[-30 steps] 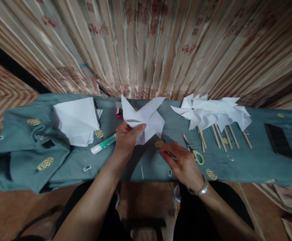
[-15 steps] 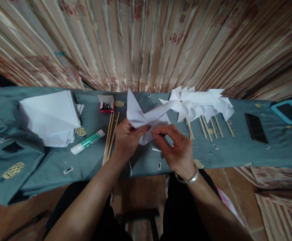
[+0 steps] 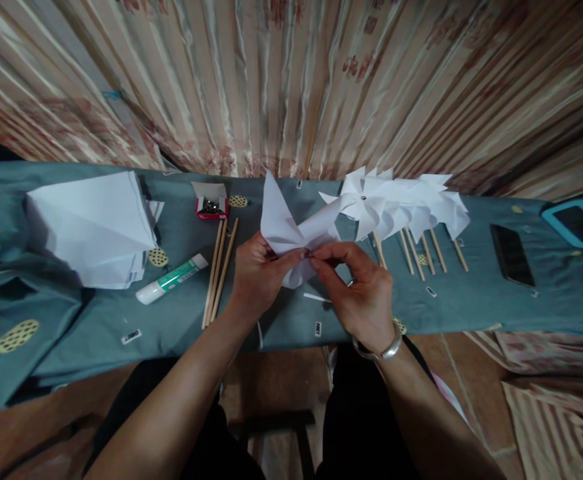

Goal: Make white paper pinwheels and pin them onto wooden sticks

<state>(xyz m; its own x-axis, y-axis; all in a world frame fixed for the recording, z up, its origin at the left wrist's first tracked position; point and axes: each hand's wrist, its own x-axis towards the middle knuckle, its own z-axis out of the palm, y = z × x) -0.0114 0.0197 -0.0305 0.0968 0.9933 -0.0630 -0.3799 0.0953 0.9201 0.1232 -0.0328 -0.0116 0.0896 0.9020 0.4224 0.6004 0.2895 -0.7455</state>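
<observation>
My left hand (image 3: 260, 273) is closed on a white paper pinwheel (image 3: 279, 213), its thumb pressing the folded points at the middle. One tall paper blade stands up above the fingers. My right hand (image 3: 355, 283) pinches a small shiny thumbtack (image 3: 309, 254) between thumb and forefinger, against the paper beside my left thumb. How far the tack goes into the paper is hidden. An open red box (image 3: 212, 207) of small metal tacks stands behind my left hand. Several wooden sticks (image 3: 217, 273) lie just left of that hand.
Finished pinwheels on sticks (image 3: 366, 203) lie overlapping at the right. White paper sheets (image 3: 91, 227) are stacked at the left, near a glue stick (image 3: 171, 279). A phone (image 3: 511, 253) and a blue-framed device (image 3: 579, 221) lie far right. A curtain (image 3: 291, 93) hangs behind the table.
My right hand has brought the thumbtack up to the pinwheel's middle, meeting my left thumb. The pinwheel has shifted slightly right, and its points are now pressed together.
</observation>
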